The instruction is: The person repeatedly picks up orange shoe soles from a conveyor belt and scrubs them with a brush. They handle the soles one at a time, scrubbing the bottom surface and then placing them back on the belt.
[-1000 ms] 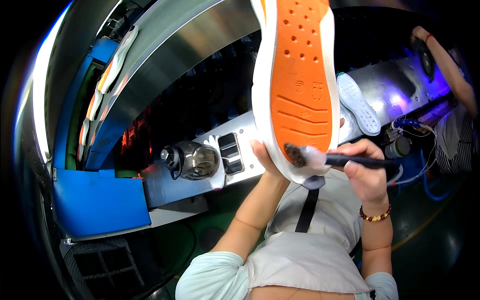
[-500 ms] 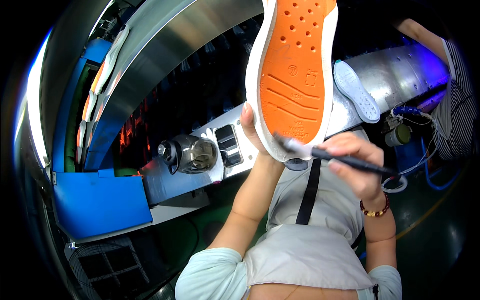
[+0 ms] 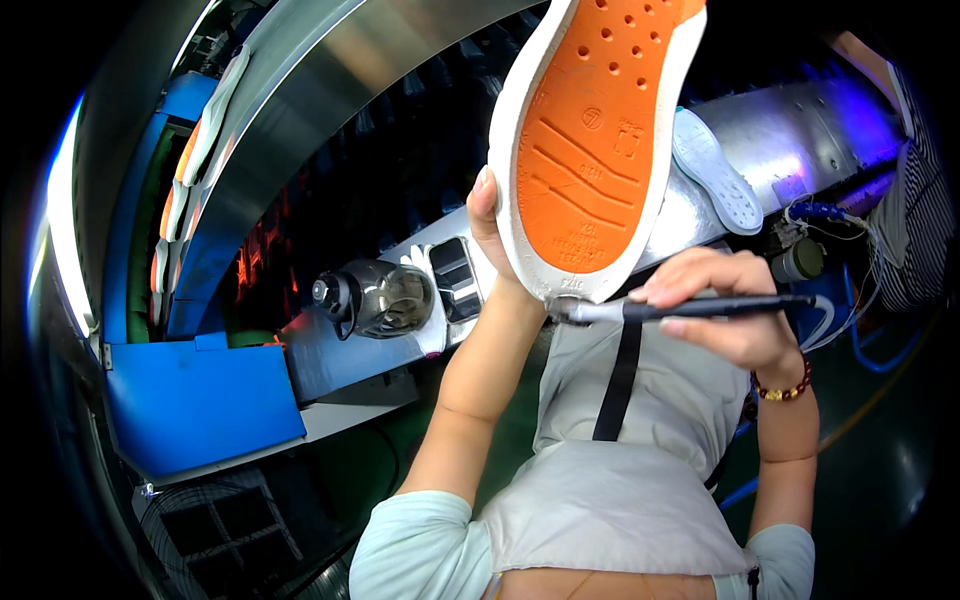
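My left hand [image 3: 487, 225] grips the side of a shoe sole [image 3: 590, 190] near its heel, with most of the fingers hidden behind it. The sole has an orange inner face with small holes and grooves, and a thick white rim. Between the thumb and fingers of my right hand [image 3: 730, 310] is a slim black-handled brush [image 3: 600, 311], held almost level. A thin pale tube leaves the back end of its handle. The brush's dark tip meets the lower heel edge of the white rim.
A pale blue sole [image 3: 715, 170] lies on the metal bench [image 3: 800, 140]. Left of my arms stand a dark transparent bottle [image 3: 390, 298] and a black tray [image 3: 455, 278]. Soles [image 3: 205, 125] rest by a blue machine [image 3: 205, 400]. Another person's striped sleeve [image 3: 905, 225] shows at right.
The brush tip has moved from the sole's lower inner edge down to the heel's outer rim. My right hand has shifted right and slightly down; the sole is tilted more.
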`<state>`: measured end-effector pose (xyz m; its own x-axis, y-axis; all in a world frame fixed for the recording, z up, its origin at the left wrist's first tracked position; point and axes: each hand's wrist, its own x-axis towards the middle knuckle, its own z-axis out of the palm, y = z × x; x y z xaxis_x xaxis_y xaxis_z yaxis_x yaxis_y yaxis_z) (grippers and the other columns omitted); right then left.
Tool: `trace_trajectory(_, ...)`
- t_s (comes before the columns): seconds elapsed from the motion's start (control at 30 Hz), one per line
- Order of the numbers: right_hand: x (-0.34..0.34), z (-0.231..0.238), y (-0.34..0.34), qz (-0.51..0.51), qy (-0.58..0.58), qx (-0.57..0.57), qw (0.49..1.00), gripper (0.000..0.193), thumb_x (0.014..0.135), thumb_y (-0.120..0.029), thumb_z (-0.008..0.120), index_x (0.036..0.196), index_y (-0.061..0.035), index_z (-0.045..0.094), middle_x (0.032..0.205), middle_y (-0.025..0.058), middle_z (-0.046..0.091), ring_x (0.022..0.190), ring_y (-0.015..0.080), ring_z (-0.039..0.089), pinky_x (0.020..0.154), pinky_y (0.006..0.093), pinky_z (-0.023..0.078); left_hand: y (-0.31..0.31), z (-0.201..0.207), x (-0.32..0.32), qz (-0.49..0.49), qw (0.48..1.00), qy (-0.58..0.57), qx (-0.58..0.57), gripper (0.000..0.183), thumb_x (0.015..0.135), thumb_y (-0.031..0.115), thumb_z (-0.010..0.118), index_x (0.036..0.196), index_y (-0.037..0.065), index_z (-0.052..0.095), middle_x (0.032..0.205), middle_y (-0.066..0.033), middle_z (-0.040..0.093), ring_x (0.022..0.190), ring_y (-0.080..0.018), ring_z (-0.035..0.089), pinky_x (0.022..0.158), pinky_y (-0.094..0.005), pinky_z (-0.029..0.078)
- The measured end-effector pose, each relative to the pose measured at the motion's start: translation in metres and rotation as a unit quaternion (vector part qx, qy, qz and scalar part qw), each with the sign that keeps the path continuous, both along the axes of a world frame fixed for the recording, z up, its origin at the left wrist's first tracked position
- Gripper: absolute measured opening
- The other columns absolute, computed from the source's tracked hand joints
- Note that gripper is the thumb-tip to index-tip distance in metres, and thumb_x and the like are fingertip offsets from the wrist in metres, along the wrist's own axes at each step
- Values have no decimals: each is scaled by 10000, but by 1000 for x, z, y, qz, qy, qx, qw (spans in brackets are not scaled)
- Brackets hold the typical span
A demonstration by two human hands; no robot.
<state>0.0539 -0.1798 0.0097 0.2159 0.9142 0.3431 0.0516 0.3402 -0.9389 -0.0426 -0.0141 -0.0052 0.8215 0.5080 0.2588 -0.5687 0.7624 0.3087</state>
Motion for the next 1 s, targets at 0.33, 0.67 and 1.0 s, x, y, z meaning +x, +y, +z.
trace_trajectory(0.33,6,14,2,67,-69,-95,991,138,631,26,624,766,25,600,768,112,617,720,161,597,691,256,471,3,3,-2,-265,952,143,-62,465,752,303,461,1098,-6,439,1034,-194,507,903,-266,535,809,-363,427)
trace_trajectory(0.67,20,22,1,236,-245,-125,932,138,648,-13,618,784,1,599,780,112,615,741,204,603,682,281,480,-5,18,-18,-323,833,437,99,459,718,288,541,1057,-10,460,982,-175,523,854,-226,531,744,-308,428)
trace_trajectory(1.0,33,14,-17,237,-381,-157,879,80,693,-80,552,761,-87,594,749,67,608,704,236,574,582,302,452,0,2,-38,-297,805,512,41,501,699,339,555,1038,-19,472,965,-175,524,830,-208,534,731,-285,423)
